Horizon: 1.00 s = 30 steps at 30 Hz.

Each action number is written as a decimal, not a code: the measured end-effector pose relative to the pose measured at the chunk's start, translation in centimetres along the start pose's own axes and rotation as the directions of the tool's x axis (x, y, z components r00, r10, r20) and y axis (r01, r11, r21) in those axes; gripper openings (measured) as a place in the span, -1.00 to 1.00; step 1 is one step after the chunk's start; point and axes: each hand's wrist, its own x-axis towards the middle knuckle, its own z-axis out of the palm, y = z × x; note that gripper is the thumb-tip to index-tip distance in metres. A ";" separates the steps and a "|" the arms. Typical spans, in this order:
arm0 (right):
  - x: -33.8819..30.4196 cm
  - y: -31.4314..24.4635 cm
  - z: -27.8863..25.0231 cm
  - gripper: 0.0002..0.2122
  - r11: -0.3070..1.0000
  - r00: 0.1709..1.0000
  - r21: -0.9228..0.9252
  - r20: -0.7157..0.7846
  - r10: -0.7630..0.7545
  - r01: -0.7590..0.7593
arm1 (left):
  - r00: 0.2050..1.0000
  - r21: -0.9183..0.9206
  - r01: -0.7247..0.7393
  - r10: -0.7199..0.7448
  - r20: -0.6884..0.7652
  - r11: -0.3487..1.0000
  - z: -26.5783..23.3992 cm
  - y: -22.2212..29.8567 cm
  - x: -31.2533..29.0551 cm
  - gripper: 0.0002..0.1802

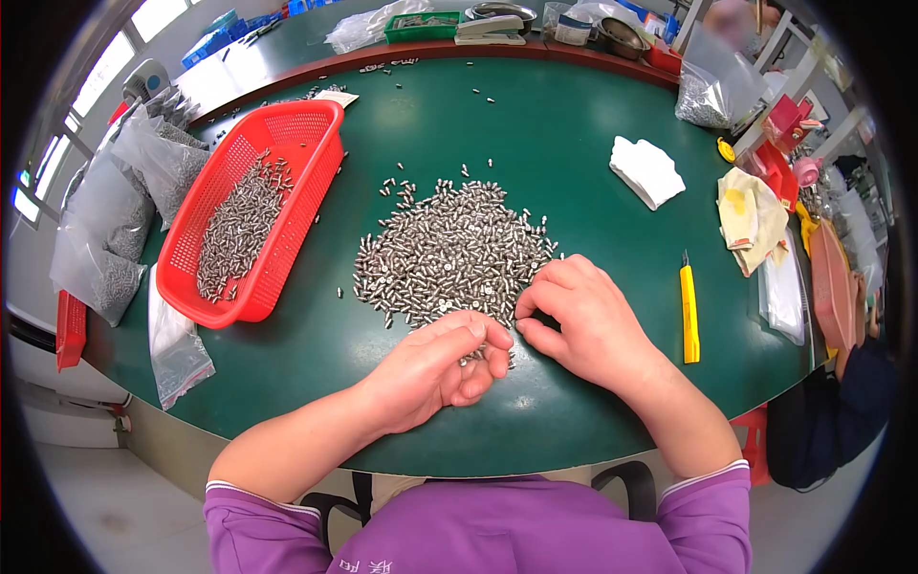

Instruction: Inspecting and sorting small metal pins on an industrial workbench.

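A broad heap of small silvery metal pins with pointed ends (445, 249) lies on the green table (564, 124). My left hand (435, 368) is at the heap's near edge, palm turned inward and fingers curled; several metal pins show between its thumb and fingers. Against the heap's right side, my right hand (583, 320) has its thumb and fingers bent together. Whatever its fingertips pinch is too small or hidden to make out. To the left, a red perforated basket (330, 120) holds many more of the same pins.
Clear bags full of metal parts (105, 230) crowd the left edge, near an empty-looking zip bag (180, 359). At right lie a yellow utility knife (688, 316), a folded white cloth (647, 172) and a stained glove (751, 215). A green tray (421, 27) stands beyond the raised ledge. A person's arm shows far right.
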 end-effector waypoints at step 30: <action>0.6 1.4 -1.4 -0.82 0.989 0.953 -0.099 -0.293 0.081 -0.114 | 0.999 0.000 0.008 -0.008 0.040 1.000 0.1 -0.1 0.0 -0.78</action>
